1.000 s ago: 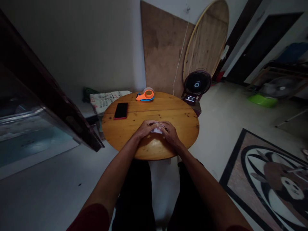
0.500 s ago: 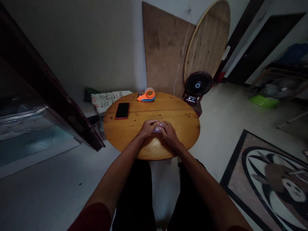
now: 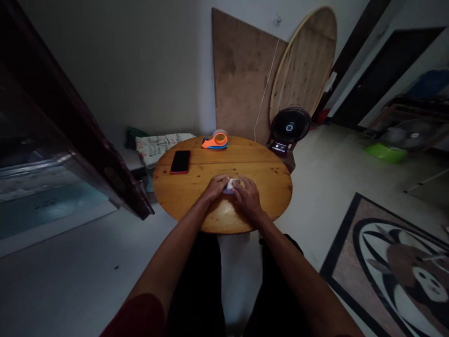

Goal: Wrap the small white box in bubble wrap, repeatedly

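A small white-and-purple item (image 3: 230,185), perhaps a packet or little box, is between my hands over the near half of the round wooden table (image 3: 203,210). My left hand (image 3: 215,187) is closed on its left side, with the thumb along the near edge. From the right, my right hand (image 3: 247,193) touches it with thumb and fingertips, its other fingers bent and slightly spread. Fingers cover much of the item, so its exact kind cannot be told.
A black phone with a red edge (image 3: 180,162) lies at the table's left. Near the far edge stands an orange-and-blue tape dispenser (image 3: 217,140). Behind the table are a black fan (image 3: 289,126), a leaning brown board (image 3: 242,70) and a round wooden top (image 3: 303,65).
The fingers of my right hand have lifted and shifted a little to the right, so more of the item's white top shows. My left hand stays on it. The view has tilted slightly.
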`<state>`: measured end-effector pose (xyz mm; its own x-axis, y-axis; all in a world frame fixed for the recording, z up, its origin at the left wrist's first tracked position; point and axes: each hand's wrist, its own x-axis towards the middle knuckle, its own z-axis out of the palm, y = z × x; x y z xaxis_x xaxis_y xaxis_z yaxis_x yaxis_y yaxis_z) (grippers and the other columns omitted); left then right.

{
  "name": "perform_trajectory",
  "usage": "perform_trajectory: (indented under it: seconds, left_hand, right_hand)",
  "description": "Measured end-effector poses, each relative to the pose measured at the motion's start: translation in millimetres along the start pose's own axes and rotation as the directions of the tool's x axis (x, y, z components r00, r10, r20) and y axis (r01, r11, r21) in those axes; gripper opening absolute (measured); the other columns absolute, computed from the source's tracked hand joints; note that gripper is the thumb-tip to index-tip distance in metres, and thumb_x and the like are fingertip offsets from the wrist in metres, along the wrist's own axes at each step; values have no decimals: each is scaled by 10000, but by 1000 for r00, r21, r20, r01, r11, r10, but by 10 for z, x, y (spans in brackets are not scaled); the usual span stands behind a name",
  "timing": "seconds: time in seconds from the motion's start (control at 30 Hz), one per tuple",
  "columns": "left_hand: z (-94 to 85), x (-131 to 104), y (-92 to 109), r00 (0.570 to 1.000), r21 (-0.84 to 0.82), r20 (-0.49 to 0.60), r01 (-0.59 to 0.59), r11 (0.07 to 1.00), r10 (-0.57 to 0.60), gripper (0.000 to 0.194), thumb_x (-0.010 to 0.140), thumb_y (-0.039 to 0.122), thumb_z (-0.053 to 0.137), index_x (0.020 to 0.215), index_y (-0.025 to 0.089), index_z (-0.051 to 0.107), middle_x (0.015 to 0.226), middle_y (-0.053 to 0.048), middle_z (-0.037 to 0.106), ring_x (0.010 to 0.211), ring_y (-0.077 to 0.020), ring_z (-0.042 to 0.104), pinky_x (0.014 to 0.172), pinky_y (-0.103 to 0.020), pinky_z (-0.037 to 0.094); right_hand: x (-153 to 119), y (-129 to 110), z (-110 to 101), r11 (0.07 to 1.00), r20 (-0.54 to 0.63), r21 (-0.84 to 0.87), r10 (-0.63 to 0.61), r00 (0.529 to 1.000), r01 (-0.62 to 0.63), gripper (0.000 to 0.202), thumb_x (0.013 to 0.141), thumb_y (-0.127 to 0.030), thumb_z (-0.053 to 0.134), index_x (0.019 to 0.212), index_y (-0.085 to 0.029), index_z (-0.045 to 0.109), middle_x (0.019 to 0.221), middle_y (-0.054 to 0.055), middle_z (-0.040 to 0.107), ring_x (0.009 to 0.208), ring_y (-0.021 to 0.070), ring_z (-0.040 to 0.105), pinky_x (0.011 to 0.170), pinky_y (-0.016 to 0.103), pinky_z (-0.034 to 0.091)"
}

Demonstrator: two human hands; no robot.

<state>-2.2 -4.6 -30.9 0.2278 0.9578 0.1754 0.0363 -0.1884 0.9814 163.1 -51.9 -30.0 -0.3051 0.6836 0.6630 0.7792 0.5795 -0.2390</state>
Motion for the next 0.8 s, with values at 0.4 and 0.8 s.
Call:
perform_trajectory:
  seconds: [0.4, 0.8]
  left_hand:
    - [5, -34, 56, 1000, -40, 6, 29, 999, -28, 404, 703, 445, 677, 948, 125, 705, 870, -47, 682, 735, -137, 574, 684, -252, 448]
    - [2, -31, 65, 993, -66, -33, 111, 992, -114, 404, 674, 321, 716, 1024, 120, 699, 874, -46, 696, 714, -146, 604, 692, -272, 469]
  right_hand:
    - [15, -43, -39, 999, 20, -47, -11, 1000, 12, 226, 926, -248, 511, 1037, -246, 707, 1297, 105, 598, 1142, 263, 512, 955, 435, 386]
    - [27, 119, -21, 793, -78, 500, 441, 894, -348, 273, 832, -357, 534, 1028, -183, 611, 1172, 136, 620, 1064, 253, 588, 831, 391, 502]
